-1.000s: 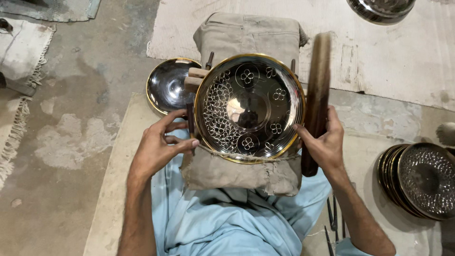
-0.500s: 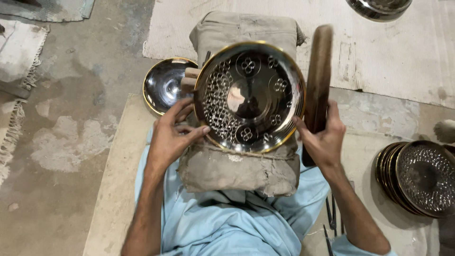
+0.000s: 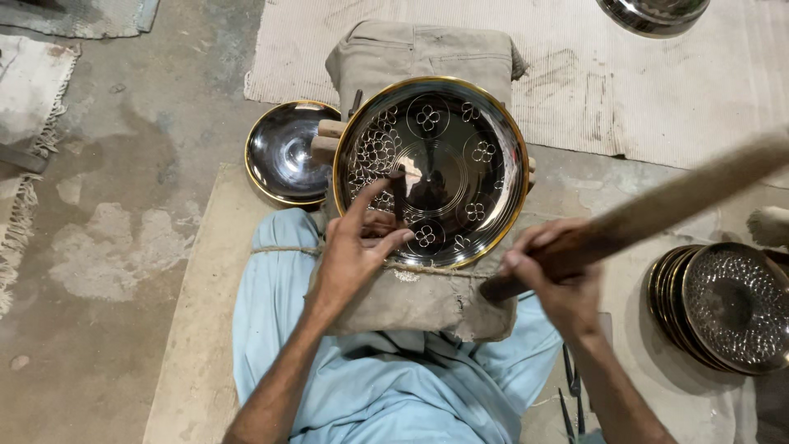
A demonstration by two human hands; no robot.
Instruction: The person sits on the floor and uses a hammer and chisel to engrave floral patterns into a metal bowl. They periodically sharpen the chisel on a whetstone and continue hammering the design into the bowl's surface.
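Brass-rimmed round dark engraved plate (image 3: 436, 168) at frame centre on our padded block (image 3: 411, 300) | left hand (image 3: 357, 251) pinches small punch (image 3: 398, 196) upright on it | right hand (image 3: 559, 279) grips raised wooden mallet (image 3: 657, 210) | step: chasing pattern; next, we judge, a square strike.

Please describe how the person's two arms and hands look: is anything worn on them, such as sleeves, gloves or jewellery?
Both arms are bare from the hands to the bottom edge of the picture: no sleeves show. The left hand and the right hand wear no gloves, and no ring, watch or bracelet can be seen. The right hand is slightly blurred. Below the arms, the person wears light blue clothing.
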